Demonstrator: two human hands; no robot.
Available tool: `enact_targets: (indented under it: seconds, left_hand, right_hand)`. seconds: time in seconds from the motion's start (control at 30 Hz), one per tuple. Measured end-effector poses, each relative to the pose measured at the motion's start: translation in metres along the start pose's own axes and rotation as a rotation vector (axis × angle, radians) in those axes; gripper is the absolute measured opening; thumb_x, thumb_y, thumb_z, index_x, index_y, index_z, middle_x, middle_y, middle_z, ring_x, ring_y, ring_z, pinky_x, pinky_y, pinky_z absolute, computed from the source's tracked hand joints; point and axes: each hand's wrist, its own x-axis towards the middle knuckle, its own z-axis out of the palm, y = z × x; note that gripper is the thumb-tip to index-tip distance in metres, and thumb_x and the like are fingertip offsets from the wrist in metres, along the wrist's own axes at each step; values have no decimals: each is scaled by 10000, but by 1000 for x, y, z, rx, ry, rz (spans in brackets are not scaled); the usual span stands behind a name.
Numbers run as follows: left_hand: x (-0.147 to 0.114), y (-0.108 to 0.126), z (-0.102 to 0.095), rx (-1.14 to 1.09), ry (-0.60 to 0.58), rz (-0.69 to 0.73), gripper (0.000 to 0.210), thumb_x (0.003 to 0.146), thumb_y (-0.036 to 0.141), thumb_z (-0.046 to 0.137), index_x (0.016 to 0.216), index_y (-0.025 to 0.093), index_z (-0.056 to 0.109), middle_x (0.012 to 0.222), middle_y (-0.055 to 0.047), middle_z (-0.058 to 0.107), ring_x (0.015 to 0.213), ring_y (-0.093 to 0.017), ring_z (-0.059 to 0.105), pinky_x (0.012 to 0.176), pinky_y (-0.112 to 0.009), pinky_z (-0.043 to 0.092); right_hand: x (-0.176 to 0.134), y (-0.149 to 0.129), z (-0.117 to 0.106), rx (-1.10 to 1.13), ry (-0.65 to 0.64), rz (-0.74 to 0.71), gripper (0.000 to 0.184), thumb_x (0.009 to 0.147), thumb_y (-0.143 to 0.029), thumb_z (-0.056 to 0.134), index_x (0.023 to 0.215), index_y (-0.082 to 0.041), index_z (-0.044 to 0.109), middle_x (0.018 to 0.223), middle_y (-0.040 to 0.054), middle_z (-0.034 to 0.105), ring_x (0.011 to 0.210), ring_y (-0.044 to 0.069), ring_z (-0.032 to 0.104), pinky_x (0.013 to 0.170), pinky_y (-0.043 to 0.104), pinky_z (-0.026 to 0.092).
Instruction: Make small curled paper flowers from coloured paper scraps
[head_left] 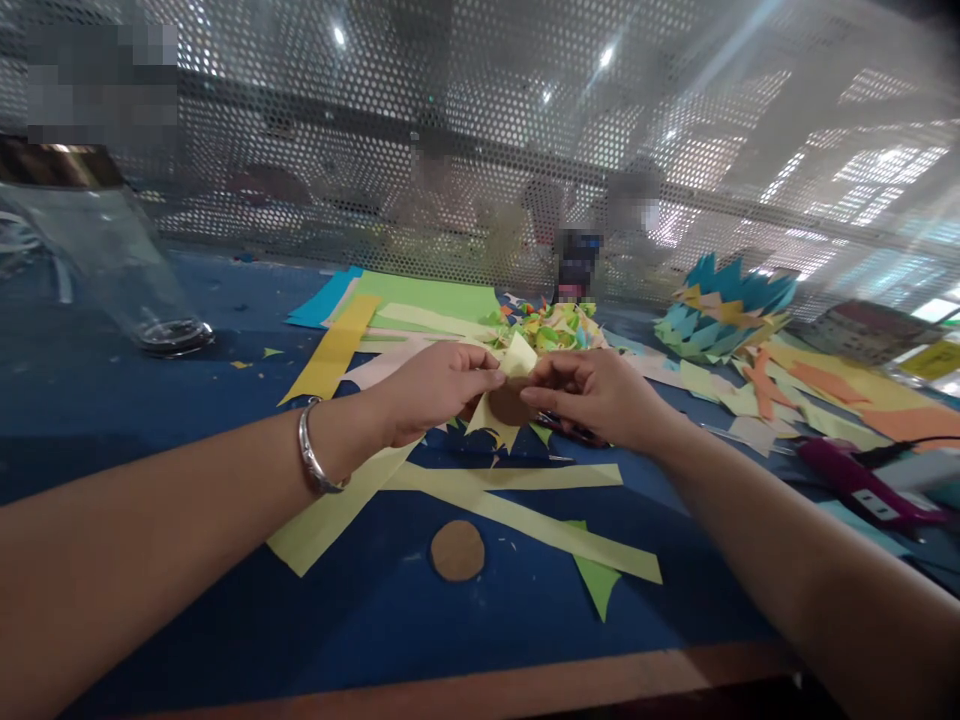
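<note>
A pale yellow paper piece (519, 354) is pinched between the thumb and fingers of my left hand (442, 385). My right hand (600, 395) has its fingers closed at the other side of that paper, by a brown cardboard disc (510, 403) lying against it. Whether the disc is stuck to the paper, I cannot tell. Nearer to me, another brown cardboard disc (457, 551) lies flat on the blue table (360, 640). Pale yellow strips (540, 520) cross under my hands, one over a green paper scrap (598, 582). Dark handles, perhaps scissors, are partly hidden below my right hand.
Behind my hands lie green sheets (435, 290), a yellow strip (334, 350) and a heap of paper scraps (562, 328). A glass jar (127, 260) stands left. On the right are a layered paper crown (727, 305), orange scraps (769, 385) and a purple tool (862, 480).
</note>
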Motion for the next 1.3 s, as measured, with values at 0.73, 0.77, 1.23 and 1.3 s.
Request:
enact_targets:
  seconds: [0.73,0.77,1.23,1.3]
  left_hand:
    - [-5,10,2,5,-119,-138,234,857,281,602,651,177,562,626,21,459,537,-101,408,525,-259,329]
    - [-5,10,2,11,-114,-147,231,849,279,608,647,177,563,624,22,459,542,-103,417,524,-257,332]
    - [-5,7,1,49,-167,-135,171,826,285,615,743,161,699,651,3,528,560,-104,437,516,-236,344]
    - [-5,8,2,53,-157,-137,175,816,280,609,699,168,675,634,8,518,552,-106,435,510,-239,341]
  right_hand:
    - [-3,-5,6,-170,-82,-65,177,839,-354,688,815,-183,648,669,-11,602,521,101,516,507,238,387]
    - [-3,-6,6,-166,-84,-67,179,839,-356,686,811,-184,644,667,-12,598,525,101,511,507,237,383]
    - [-6,-11,7,-300,-105,-122,121,850,-296,670,821,-179,672,661,-20,597,563,99,482,553,251,334]
    - [-6,-11,7,-301,-104,-121,120,851,-295,667,863,-180,698,695,-6,628,594,112,509,565,253,352]
